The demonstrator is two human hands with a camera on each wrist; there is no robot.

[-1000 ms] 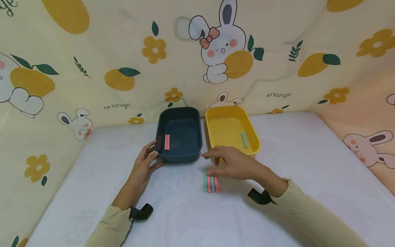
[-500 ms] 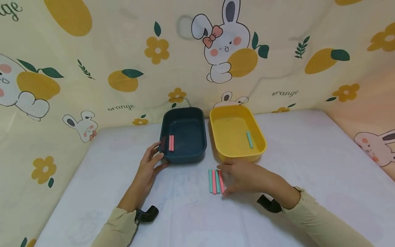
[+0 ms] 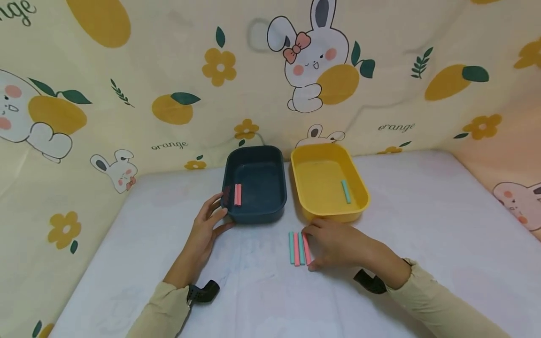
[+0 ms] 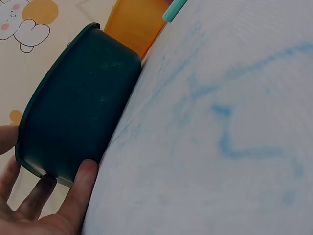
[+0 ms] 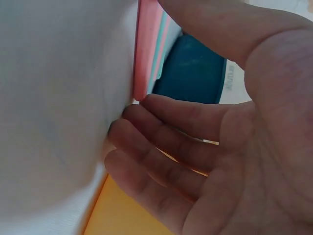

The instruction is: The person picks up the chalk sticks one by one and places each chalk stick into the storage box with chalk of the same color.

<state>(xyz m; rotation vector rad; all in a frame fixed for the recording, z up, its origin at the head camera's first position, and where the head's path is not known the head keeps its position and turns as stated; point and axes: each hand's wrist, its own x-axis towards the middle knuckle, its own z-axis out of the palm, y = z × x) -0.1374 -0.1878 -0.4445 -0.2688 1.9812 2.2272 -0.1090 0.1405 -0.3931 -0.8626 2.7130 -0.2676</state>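
My right hand [image 3: 338, 244] pinches the rightmost pink chalk stick [image 3: 306, 249] by its two ends, thumb at the near end and index finger at the far one. To its left lie a teal stick [image 3: 301, 249], a pink stick [image 3: 297, 249] and another teal stick [image 3: 291, 248], side by side on the white-covered table. In the right wrist view the pinched pink stick [image 5: 146, 54] shows between thumb and index finger, the other fingers bent below. My left hand [image 3: 205, 239] holds the near left corner of the dark blue box [image 4: 83, 103], fingers spread around it.
Two pink chalk sticks [image 3: 238, 195] lie inside the dark blue box. Beside it stands a yellow box [image 3: 334, 218] with one teal stick [image 3: 346, 191] in it. A patterned cloth [image 3: 249, 75] hangs behind both. Faint blue marks [image 4: 244, 152] stain the table cover.
My right hand has come down from above the row of chalk to its right side and taken the rightmost pink stick between thumb and index finger. My left hand stays at the dark blue box.
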